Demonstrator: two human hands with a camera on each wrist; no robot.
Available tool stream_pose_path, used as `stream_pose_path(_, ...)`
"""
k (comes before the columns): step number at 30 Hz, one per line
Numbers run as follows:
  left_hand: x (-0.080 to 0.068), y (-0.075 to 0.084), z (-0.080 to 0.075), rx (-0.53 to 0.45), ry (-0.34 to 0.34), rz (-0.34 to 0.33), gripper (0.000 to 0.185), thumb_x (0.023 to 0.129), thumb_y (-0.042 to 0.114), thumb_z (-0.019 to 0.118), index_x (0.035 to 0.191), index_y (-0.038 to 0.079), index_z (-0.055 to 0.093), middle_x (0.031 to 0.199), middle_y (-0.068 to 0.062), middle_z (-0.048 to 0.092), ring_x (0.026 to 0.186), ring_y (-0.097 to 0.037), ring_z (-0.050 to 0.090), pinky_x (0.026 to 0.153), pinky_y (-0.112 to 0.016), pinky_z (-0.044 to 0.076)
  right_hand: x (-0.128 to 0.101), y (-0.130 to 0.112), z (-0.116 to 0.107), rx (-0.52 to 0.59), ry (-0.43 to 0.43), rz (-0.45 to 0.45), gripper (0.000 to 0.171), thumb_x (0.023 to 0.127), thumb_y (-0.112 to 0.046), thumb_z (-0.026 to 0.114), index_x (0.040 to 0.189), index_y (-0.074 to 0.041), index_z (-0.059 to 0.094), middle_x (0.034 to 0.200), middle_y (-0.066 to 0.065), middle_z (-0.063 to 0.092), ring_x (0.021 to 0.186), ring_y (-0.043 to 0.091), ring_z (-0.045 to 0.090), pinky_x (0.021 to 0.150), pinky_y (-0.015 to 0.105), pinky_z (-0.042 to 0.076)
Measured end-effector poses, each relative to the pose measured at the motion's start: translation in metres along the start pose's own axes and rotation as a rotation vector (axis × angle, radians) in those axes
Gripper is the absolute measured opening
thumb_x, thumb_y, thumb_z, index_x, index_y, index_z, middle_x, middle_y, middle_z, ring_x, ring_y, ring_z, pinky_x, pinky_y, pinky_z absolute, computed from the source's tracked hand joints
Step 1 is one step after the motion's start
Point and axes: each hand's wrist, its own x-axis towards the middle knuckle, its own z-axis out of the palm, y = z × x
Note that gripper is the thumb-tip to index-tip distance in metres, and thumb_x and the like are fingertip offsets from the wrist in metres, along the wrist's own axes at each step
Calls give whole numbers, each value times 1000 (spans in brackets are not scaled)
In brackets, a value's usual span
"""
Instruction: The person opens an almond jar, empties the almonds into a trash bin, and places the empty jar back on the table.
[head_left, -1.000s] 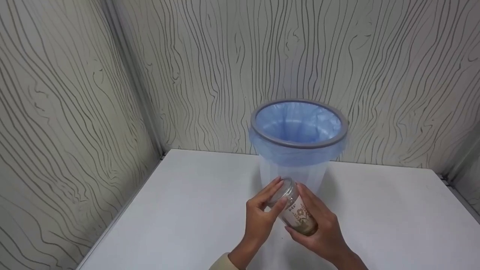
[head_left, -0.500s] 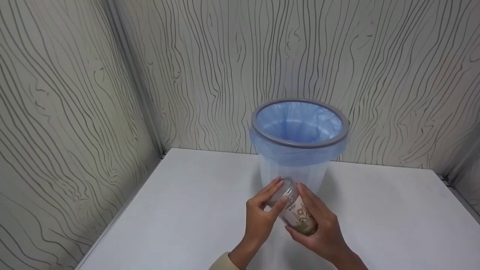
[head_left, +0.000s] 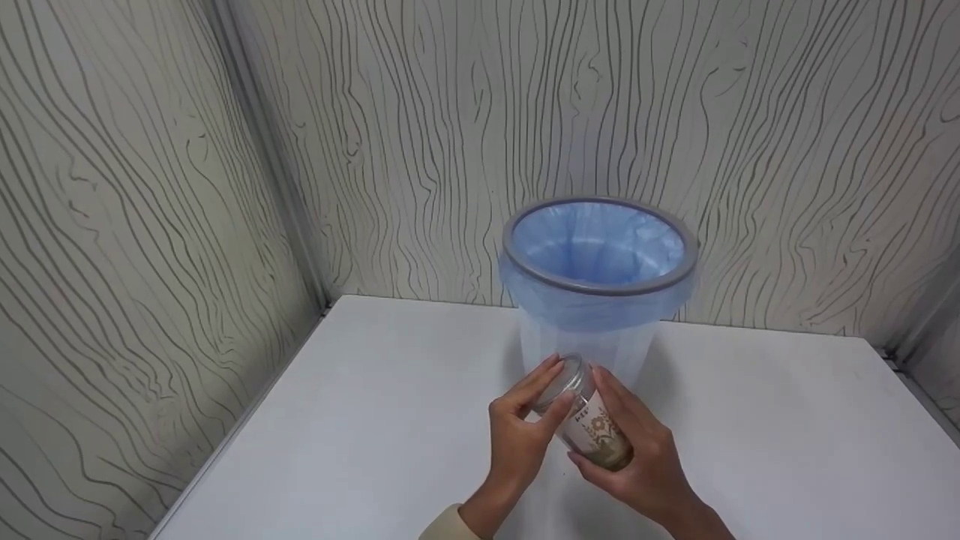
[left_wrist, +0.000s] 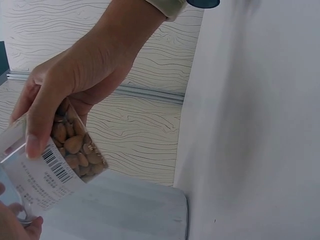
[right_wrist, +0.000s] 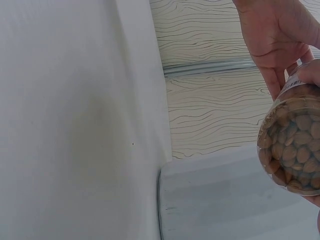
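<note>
A clear jar (head_left: 598, 429) with a floral printed label is tilted between both hands in the head view. My left hand (head_left: 516, 433) grips its clear upper end, fingers on one side and thumb on the other. Whether that end is a separate lid is unclear. The right hand (head_left: 646, 454) holds the jar's body from the right, near the base. Almonds (left_wrist: 72, 142) show through the jar's lower part in the left wrist view, beside a barcode on the label (left_wrist: 42, 177). Through the jar's base, more almonds (right_wrist: 297, 142) appear in the right wrist view.
Just behind the hands stands a pale bin (head_left: 589, 345) with a grey rim (head_left: 600, 289) and a blue liner (head_left: 600, 311). White table surface (head_left: 360, 420) surrounds it. Wood-pattern panels (head_left: 420, 150) close off the back and sides.
Both hands and the jar shift very slightly left; the grip looks the same. The bin stays in place.
</note>
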Motion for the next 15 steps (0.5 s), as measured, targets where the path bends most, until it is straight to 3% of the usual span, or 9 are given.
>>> stream_pose_path(15, -1, -1, 2, 58, 47, -7, 35, 94, 29, 74, 126, 15, 73, 135, -3, 66, 125, -21, 62, 96, -43, 54, -2, 1, 2, -16, -2, -4, 106, 60, -19, 97, 149, 3, 45, 152, 15, 49, 137, 17, 51, 105, 21, 42)
